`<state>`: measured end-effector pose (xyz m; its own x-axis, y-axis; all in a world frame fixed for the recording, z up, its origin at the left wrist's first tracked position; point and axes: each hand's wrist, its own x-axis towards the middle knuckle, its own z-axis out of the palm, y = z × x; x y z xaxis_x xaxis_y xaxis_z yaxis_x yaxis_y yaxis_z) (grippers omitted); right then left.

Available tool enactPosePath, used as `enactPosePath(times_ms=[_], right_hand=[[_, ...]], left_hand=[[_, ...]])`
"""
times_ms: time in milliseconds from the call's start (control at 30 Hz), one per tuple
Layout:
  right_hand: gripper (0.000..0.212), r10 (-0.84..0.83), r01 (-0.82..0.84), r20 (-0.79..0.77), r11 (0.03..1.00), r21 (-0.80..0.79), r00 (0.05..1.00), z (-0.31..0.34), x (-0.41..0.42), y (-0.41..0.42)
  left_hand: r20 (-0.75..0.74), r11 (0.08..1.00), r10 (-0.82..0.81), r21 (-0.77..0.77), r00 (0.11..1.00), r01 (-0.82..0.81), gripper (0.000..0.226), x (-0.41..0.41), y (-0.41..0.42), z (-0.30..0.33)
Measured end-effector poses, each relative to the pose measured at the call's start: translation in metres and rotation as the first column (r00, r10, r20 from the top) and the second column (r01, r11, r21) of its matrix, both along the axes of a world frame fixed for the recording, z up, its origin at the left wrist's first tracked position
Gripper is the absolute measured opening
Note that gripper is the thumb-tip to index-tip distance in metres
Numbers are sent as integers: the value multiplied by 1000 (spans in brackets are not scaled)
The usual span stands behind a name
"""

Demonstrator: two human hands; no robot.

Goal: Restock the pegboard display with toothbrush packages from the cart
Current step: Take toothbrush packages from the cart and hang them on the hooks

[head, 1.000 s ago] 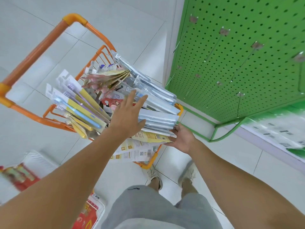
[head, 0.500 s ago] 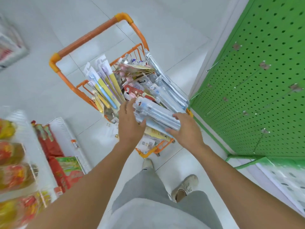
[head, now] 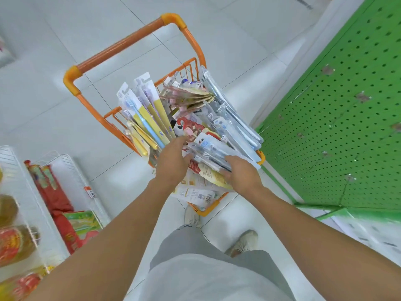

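Observation:
An orange wire cart [head: 121, 51] stands on the floor in front of me, crammed with toothbrush packages. A stack of blue-and-white toothbrush packages [head: 214, 152] lies across its near right corner. My right hand [head: 243, 174] grips the near end of that stack from below and the side. My left hand [head: 171, 159] holds the stack's left edge, fingers curled down among the packs. Yellow-backed toothbrush packages [head: 147, 118] stand upright at the cart's left. The green pegboard [head: 347, 118] with bare metal hooks rises on the right.
White wire shelves [head: 71, 177] with red and green snack bags and bottles stand at my left. The pegboard's green base frame [head: 280, 185] runs along the floor beside the cart. My feet are just below the cart on white tiles.
My view has swung left and down toward the cart. My right hand came up from under the stack onto its near end, and my left hand curled onto its left edge.

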<state>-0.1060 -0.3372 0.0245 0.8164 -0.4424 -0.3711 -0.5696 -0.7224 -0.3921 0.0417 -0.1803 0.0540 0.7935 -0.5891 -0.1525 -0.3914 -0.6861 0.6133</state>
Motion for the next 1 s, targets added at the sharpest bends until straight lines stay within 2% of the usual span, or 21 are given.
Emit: enactPosePath(times_ms=[100, 200, 367, 467, 567, 767, 833, 900, 1000], right_hand=[[22, -44, 44, 18, 999, 15, 999, -3, 7, 1], [16, -69, 62, 157, 997, 50, 985, -1, 5, -4], [9, -194, 123, 314, 965, 233, 930, 1, -3, -12], [11, -299, 181, 266, 902, 392, 916, -3, -5, -17], [14, -347, 210, 224, 856, 472, 911, -5, -7, -20], [27, -378, 232, 140, 778, 584, 915, -5, -10, -28], [28, -511, 328, 83, 660, 675, 856, -6, -11, -26], [20, -662, 449, 28, 538, 713, 749, -10, -8, -24], [22, -757, 529, 45, 497, 688, 652, -20, -4, -19]], left_hand=[[-50, 998, 25, -54, 998, -28, 37, 9, -5, -2], [-68, 989, 41, -138, 997, -50, 33, 16, -3, -4], [-125, 976, 38, -208, 992, -63, 14, 20, 0, -4], [-213, 978, 8, -201, 977, -52, 10, 20, -1, -1], [-236, 978, -18, -207, 971, -32, 7, 20, -2, 2], [-341, 957, 34, -259, 940, -129, 6, 33, -2, 13], [-379, 957, 34, -255, 925, -140, 9, 36, -2, 15], [-393, 960, 19, -249, 919, -126, 13, 34, -4, 15], [-409, 961, 37, -237, 912, -145, 13, 28, -12, 17]])
